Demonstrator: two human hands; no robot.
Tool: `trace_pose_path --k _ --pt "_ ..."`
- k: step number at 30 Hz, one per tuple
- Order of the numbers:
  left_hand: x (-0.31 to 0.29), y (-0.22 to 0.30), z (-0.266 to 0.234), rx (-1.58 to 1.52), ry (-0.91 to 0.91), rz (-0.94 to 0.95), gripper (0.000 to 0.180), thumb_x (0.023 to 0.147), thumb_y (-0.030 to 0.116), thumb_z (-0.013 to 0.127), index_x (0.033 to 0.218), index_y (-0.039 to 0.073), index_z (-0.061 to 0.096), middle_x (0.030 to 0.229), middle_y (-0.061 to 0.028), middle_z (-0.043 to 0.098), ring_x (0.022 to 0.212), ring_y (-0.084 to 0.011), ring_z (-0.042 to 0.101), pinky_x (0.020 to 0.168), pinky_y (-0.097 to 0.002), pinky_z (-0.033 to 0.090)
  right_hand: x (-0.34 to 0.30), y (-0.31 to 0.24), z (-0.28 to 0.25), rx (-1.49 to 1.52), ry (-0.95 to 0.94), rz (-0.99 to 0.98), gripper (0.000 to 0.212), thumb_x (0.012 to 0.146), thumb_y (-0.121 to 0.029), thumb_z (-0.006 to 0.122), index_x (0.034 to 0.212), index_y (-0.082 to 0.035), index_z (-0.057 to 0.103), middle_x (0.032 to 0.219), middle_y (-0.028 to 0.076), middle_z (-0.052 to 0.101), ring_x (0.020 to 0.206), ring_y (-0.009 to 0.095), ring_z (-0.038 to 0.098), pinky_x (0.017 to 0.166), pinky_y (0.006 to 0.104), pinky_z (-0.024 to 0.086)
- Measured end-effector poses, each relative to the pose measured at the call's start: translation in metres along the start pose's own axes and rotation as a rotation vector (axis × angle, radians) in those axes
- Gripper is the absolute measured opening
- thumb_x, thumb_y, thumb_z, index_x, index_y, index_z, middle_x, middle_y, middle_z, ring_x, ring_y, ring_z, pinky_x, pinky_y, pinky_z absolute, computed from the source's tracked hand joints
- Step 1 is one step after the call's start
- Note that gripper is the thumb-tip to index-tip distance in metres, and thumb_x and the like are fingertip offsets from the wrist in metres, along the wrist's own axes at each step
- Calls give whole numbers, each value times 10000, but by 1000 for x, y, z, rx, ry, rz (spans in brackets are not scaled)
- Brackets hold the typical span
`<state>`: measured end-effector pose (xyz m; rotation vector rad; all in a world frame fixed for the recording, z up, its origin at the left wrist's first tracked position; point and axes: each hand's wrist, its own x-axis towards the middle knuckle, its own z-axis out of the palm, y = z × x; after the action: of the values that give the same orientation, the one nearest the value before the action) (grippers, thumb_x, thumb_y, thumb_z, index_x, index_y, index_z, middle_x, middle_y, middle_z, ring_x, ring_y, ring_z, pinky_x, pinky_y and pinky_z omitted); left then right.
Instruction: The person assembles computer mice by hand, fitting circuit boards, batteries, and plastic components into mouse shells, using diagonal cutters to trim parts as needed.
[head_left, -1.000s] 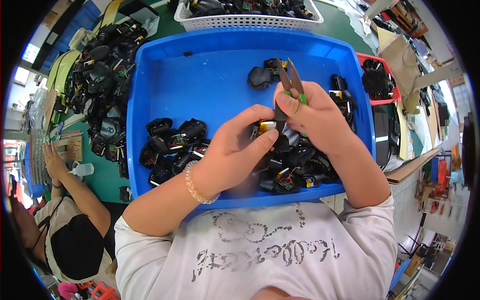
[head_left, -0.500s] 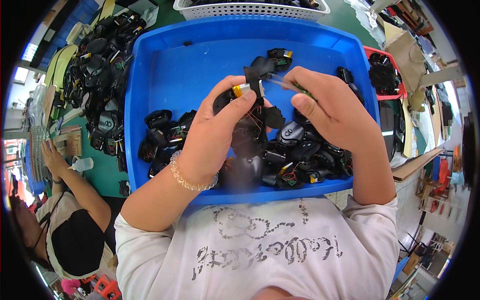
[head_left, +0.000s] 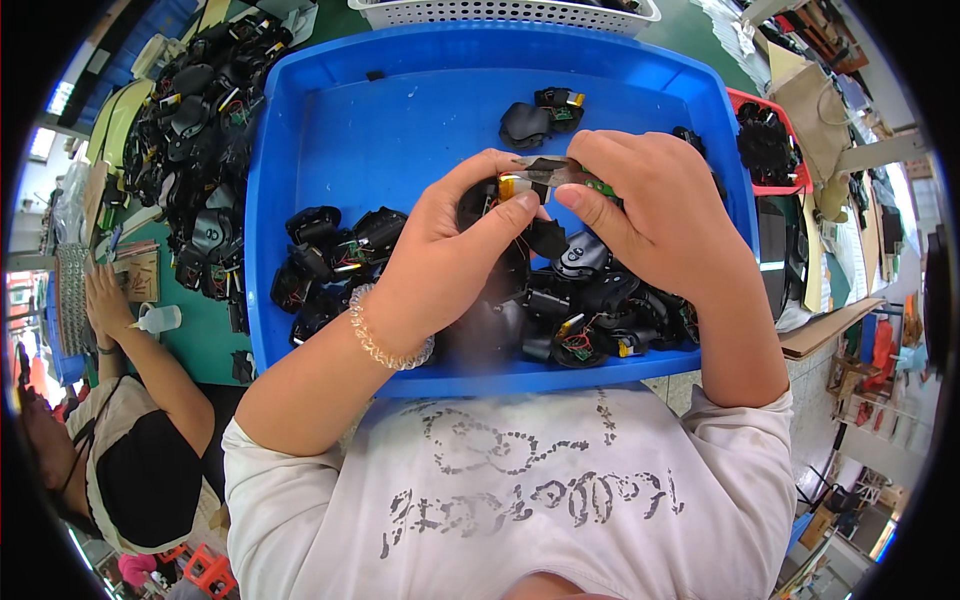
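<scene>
Above the blue tray, my left hand (head_left: 435, 235) grips a black device part (head_left: 475, 205) between thumb and fingers. A small pouch battery (head_left: 508, 187) with a yellow end shows on it by my thumb. My right hand (head_left: 665, 205) is closed round a slim tool (head_left: 598, 187) with a green part and a shiny, flat metal end. That metal end meets a black strip (head_left: 543, 166) at the battery's upper side; my fingers hide how they touch. Below my hands lie several black device parts (head_left: 585, 258) with wires, boards and batteries.
The blue tray (head_left: 345, 130) has two more parts (head_left: 525, 125) near its far side. A large heap of black parts (head_left: 195, 130) is on the left. Behind stands a white perforated basket (head_left: 510, 13); a red bin (head_left: 803, 180) is at right. A co-worker's hand (head_left: 108, 300) is far left.
My right hand has come closer to my left one. The black strip, upright before, now lies lower against the metal end of the tool.
</scene>
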<state>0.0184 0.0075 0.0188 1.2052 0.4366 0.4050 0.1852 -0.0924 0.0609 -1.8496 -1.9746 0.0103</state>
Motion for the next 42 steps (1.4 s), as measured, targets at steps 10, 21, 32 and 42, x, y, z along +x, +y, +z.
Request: trace_pose_path --k 10,21,32,42 --pt "8 8 -7 -226 -7 -217 254 911 221 523 1096 46 513 1038 -146 602 752 -237 637 651 -306 517 5 10 -13 3 267 20 223 840 -257 603 794 -49 535 653 115 552 595 327 539 531 388 389" --pt "2 12 -10 -572 -29 -55 293 931 291 456 1117 72 516 1199 -244 515 759 -291 623 642 -375 499 5 17 8 -96 243 19 115 808 -157 620 905 -100 597 717 72 627 612 272 580 551 357 424" --pt "4 12 -16 -582 -98 25 335 965 268 391 1181 42 510 1207 -260 505 807 -289 594 662 -369 475 7 13 35 -174 133 74 100 822 -103 563 916 -88 594 767 57 539 716 266 544 646 370 369" --pt "1 10 -9 -476 -62 60 325 944 280 430 1159 47 504 1194 -235 510 782 -286 595 640 -363 470 3 29 30 -84 238 159 146 885 -231 533 859 -107 605 734 101 565 718 300 573 610 383 447"
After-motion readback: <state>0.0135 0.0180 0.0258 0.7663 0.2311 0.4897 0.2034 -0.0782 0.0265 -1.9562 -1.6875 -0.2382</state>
